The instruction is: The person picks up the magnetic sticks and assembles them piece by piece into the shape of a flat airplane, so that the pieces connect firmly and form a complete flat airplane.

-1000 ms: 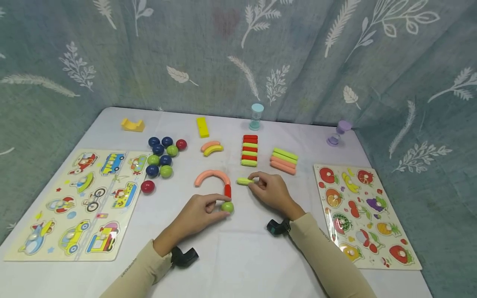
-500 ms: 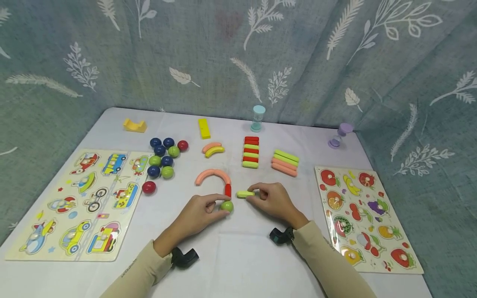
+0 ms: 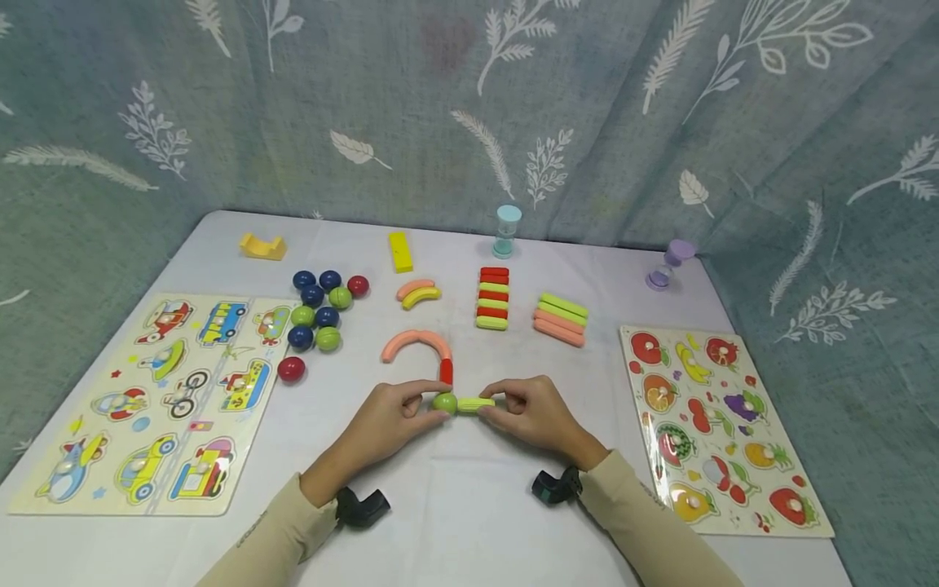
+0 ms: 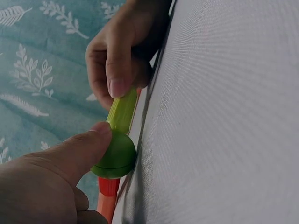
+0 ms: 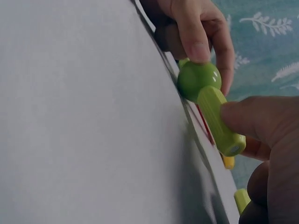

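- Since the earlier frame, the right hand (image 3: 535,412) has brought the light-green rod (image 3: 473,405) toward the near edge and leftward; it stood apart from the green ball (image 3: 444,403) and now meets it.
- The left hand (image 3: 392,416) has held its place at the ball.
- Hands: the left pinches the green ball between thumb and forefinger; the right pinches the light-green rod. I find neither one free.
- Position: ball and rod lie in front of me near the middle of the white tabletop (image 3: 469,522), the rod pointing right from the ball. Whether the rod rests on the cloth or is slightly raised, I cannot tell.
- Above the ball in the head view, a short red rod (image 3: 446,372) leads up to two salmon arcs (image 3: 414,337), forming a hook.
- The right wrist view shows a small grey disc (image 5: 235,148) in the rod's free end, possibly a magnet.
- Step in hand, in my judgement: joining rod to ball.
- Next move, in my judgement: hold the ball steady, seat the rod squarely, then ease the right fingers off without rolling the ball away from the red rod.
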Available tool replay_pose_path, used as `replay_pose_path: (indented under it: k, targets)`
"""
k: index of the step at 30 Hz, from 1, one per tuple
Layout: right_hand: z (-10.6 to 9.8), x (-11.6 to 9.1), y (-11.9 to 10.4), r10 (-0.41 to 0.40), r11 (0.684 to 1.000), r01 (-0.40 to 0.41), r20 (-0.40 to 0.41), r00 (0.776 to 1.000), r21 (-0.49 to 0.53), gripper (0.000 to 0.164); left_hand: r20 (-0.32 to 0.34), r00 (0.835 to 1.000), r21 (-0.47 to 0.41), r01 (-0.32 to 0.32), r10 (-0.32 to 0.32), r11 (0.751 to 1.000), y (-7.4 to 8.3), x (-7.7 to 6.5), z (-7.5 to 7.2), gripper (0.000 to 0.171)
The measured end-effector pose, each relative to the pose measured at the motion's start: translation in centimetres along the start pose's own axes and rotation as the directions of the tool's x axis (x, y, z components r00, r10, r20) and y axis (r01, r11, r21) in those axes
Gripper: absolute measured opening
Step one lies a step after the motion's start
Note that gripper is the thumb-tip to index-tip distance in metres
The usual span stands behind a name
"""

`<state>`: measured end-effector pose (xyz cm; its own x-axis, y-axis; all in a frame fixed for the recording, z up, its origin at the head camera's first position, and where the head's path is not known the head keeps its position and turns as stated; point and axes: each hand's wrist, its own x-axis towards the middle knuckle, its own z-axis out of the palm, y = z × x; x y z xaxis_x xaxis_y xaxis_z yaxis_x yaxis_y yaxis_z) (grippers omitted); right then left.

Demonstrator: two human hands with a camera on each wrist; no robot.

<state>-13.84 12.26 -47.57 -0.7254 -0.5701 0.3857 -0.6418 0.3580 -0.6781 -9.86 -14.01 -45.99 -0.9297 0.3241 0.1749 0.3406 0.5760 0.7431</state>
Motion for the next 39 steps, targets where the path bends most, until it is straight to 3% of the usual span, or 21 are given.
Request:
replay_pose_path:
  k: [14, 20, 24, 26, 29, 31, 33, 35, 36, 39]
  targets:
    - [0.5, 0.3, -0.5, -0.005, 1.000, 0.004, 0.011, 1.000, 0.021, 0.016, -0.024, 1.000, -0.008, -0.008, 0.008, 1.000, -0.2, -0.7, -0.1, 0.036]
    - [0.3, 0.6, -0.6, 0.028, 0.999, -0.028, -0.011, 1.000, 0.046, 0.016, -0.033, 0.999, 0.002, -0.021, 0.021, 1.000, -0.1, -0.7, -0.3, 0.037]
    - [0.0, 0.8, -1.0, 0.044, 0.998, -0.043, -0.027, 0.999, 0.055, 0.014, -0.065, 0.998, 0.060, 0.025, -0.021, 0.998, 0.3, -1.2, -1.9, 0.036]
    - [-0.1, 0.9, -1.3, 0.043, 0.997, -0.041, -0.038, 0.998, 0.062, 0.014, -0.124, 0.992, 0.119, 0.049, -0.034, 0.992, 0.2, -1.6, -3.5, 0.034]
    - [0.0, 1.0, -1.7, 0.030, 0.997, -0.026, -0.050, 0.998, 0.074, 0.013, -0.281, 0.958, 0.206, 0.118, -0.057, 0.971, -0.5, -2.4, -6.8, 0.029]
    - [0.1, 1.0, -1.8, 0.023, 0.997, -0.019, -0.047, 0.999, 0.075, 0.013, -0.402, 0.911, 0.233, 0.197, -0.090, 0.952, -1.2, -3.1, -9.1, 0.028]
    - [0.2, 1.0, -1.8, 0.020, 0.998, -0.018, -0.040, 0.999, 0.064, 0.013, -0.490, 0.856, 0.233, 0.309, -0.164, 0.922, -1.9, -4.1, -11.1, 0.031]
    - [0.4, 0.9, -1.7, 0.025, 0.998, -0.023, -0.033, 0.999, 0.056, 0.013, -0.522, 0.816, 0.223, 0.413, -0.250, 0.883, -2.7, -5.0, -12.5, 0.039]
    - [0.4, 0.9, -1.7, 0.028, 0.998, -0.026, -0.031, 0.999, 0.053, 0.013, -0.516, 0.804, 0.219, 0.456, -0.294, 0.863, -3.1, -5.4, -12.9, 0.044]
    - [0.5, 0.8, -1.7, 0.032, 0.999, -0.031, -0.021, 0.999, 0.043, 0.013, -0.453, 0.792, 0.210, 0.542, -0.410, 0.814, -4.2, -6.1, -13.5, 0.059]
